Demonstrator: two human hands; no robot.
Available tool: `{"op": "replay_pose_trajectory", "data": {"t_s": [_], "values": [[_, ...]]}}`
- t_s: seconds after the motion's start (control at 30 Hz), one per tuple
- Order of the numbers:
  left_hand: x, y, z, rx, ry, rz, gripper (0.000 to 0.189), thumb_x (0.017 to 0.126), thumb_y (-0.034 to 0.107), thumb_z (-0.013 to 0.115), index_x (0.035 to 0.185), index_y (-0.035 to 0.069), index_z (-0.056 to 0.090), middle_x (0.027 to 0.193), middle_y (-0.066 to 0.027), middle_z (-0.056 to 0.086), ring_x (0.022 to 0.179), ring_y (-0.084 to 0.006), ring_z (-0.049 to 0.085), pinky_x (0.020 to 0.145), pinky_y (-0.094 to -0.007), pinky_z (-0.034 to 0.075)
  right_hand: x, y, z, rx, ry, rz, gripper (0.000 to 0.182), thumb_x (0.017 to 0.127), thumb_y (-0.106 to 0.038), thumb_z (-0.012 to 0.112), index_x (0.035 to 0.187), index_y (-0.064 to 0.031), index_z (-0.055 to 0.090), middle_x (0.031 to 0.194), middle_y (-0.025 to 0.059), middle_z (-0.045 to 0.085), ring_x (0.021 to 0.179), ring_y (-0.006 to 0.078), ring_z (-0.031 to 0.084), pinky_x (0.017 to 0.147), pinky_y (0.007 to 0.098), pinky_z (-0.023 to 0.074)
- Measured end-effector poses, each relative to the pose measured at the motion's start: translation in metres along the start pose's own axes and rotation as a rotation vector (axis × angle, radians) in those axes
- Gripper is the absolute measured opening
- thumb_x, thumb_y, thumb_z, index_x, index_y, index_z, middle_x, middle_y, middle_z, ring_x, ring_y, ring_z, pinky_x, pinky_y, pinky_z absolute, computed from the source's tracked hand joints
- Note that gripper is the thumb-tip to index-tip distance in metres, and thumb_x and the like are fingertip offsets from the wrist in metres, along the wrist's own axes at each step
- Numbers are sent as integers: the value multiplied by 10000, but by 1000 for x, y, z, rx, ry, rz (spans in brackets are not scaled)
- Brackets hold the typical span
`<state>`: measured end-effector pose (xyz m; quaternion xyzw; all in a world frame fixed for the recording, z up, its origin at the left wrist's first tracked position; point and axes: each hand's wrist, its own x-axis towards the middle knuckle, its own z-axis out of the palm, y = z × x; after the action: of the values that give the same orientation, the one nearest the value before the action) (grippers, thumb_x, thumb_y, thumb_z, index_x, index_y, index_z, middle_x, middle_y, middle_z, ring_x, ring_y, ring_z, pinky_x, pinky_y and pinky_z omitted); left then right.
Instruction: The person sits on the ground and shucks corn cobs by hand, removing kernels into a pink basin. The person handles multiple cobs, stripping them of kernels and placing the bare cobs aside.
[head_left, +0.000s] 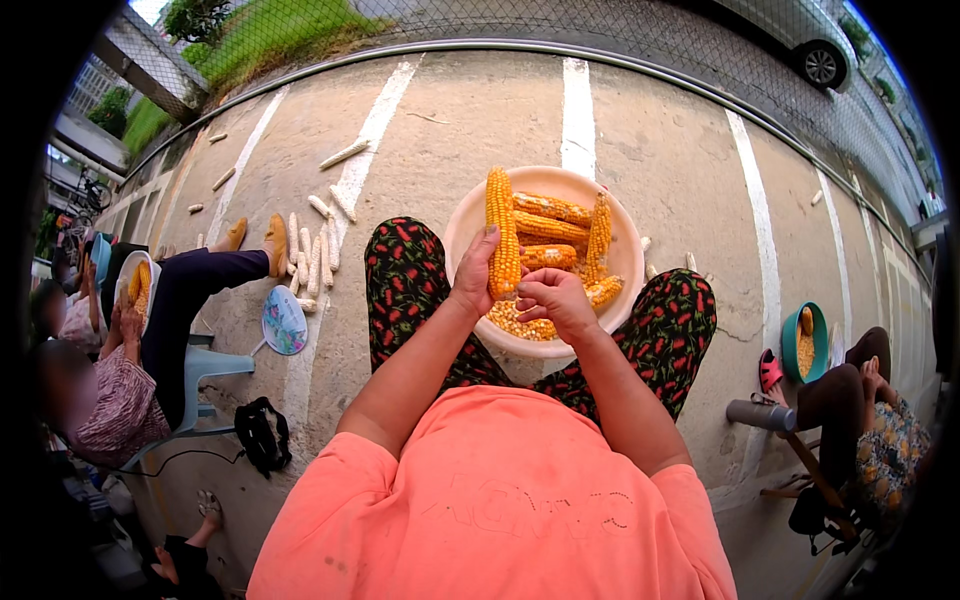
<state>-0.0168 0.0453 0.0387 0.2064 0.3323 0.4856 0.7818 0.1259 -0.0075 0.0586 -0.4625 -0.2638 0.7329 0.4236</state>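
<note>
My left hand (478, 271) holds an ear of yellow corn (503, 232) nearly upright over a pale pink plastic basin (466, 217). At the lower end of that ear is my right hand (559, 300), its fingers bent and the fingertips close to or touching the kernels; whether a kernel is pinched between them cannot be told. Several more ears of corn (553, 226) lie in the basin, some with whitish patches. Loose yellow kernels (517, 322) cover the near part of its bottom. The basin stands between my knees.
Bare corncobs (315, 255) lie on the concrete at the left, near a round hand fan (284, 320) and a black bag (262, 436). Seated people with corn basins are on both sides, one by a teal basin (792, 341). A chain-link fence (480, 26) runs across the far side.
</note>
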Motion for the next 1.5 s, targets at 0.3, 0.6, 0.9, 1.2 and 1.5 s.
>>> {"op": "replay_pose_trajectory", "data": {"t_s": [0.3, 0.6, 0.9, 1.2, 1.5], "values": [[-7, 4, 12, 105, -35, 43, 295, 910, 256, 444, 1145, 80, 415, 866, -61, 549, 654, -148, 578, 539, -274, 514, -1, 0, 0, 32, 19, 66, 97, 741, -40, 616, 778, -12, 531, 707, 54, 567, 596, 142, 602, 480, 279, 542], [-8, 5, 13, 173, -22, 152, 343, 900, 222, 480, 1202, 78, 404, 954, -37, 548, 741, -118, 572, 572, -256, 513, -4, 0, 3, 30, 30, 121, 122, 754, -69, 609, 818, -18, 518, 718, 58, 567, 606, 144, 602, 489, 286, 545], [-4, -1, 10, 242, 11, 197, 415, 891, 194, 507, 1257, 56, 370, 1075, -40, 522, 933, -106, 511, 781, -235, 445, -1, 6, 4, 58, 7, 125, 132, 760, -79, 603, 819, -16, 503, 742, 83, 579, 627, 167, 612, 523, 301, 553], [4, -27, 4, 461, 36, 305, 483, 863, 173, 554, 1261, -6, 346, 1119, -74, 510, 980, -118, 489, 841, -229, 403, 11, 28, 3, 62, 145, 199, 99, 751, 12, 487, 825, -42, 451, 757, 85, 520, 662, 219, 608, 556, 347, 560], [3, -4, -1, 106, 146, 116, 298, 858, 214, 559, 1071, 22, 479, 897, -59, 579, 756, -146, 592, 633, -267, 506, 11, 14, -3, -14, 112, 27, 204, 749, 25, 476, 947, 24, 526, 861, 93, 550, 705, 199, 617, 579, 304, 555]]}}
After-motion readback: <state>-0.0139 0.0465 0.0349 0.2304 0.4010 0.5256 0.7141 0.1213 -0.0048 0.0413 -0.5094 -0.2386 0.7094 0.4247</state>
